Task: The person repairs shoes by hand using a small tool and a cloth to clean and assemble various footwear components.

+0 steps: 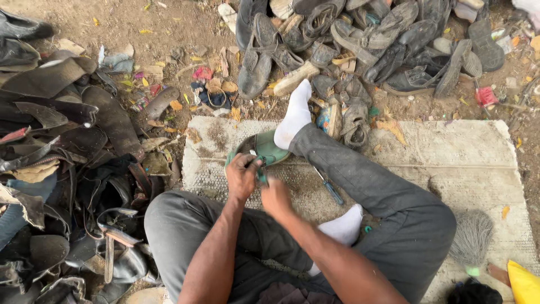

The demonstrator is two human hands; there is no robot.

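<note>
Fingers of left hand (242, 175) and right hand (275, 196) gripping smooth green sandal (269, 149) — woven mat (450, 152)

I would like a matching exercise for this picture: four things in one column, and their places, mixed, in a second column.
Things:
1. green shoe
2. screwdriver
3. brush
4. yellow object

Places:
a. bottom right corner
b. on the mat beside the right leg
c. under both hands
d. near the mat's right edge

Pairs: 1-c, 2-b, 3-d, 4-a
</note>
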